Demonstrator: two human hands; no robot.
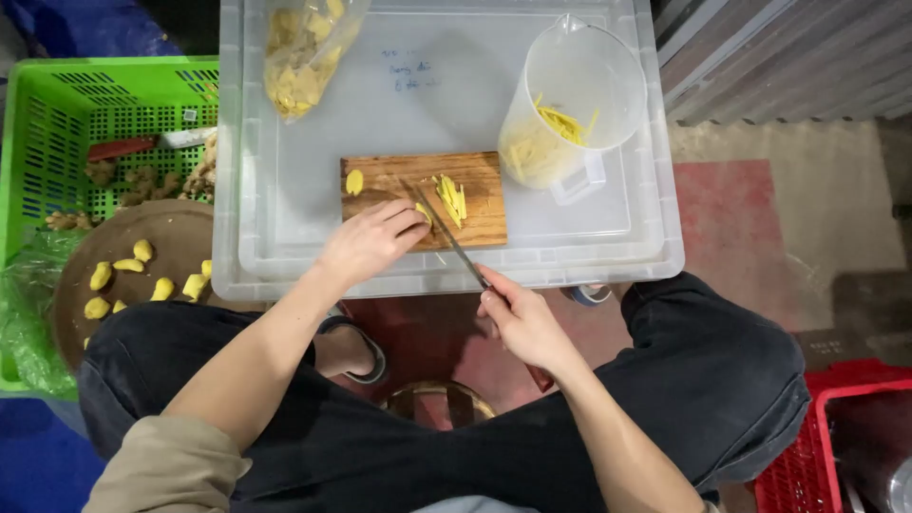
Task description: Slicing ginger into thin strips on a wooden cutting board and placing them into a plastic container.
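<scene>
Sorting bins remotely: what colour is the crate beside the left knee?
Bright green crate, clearest in the head view.
</scene>
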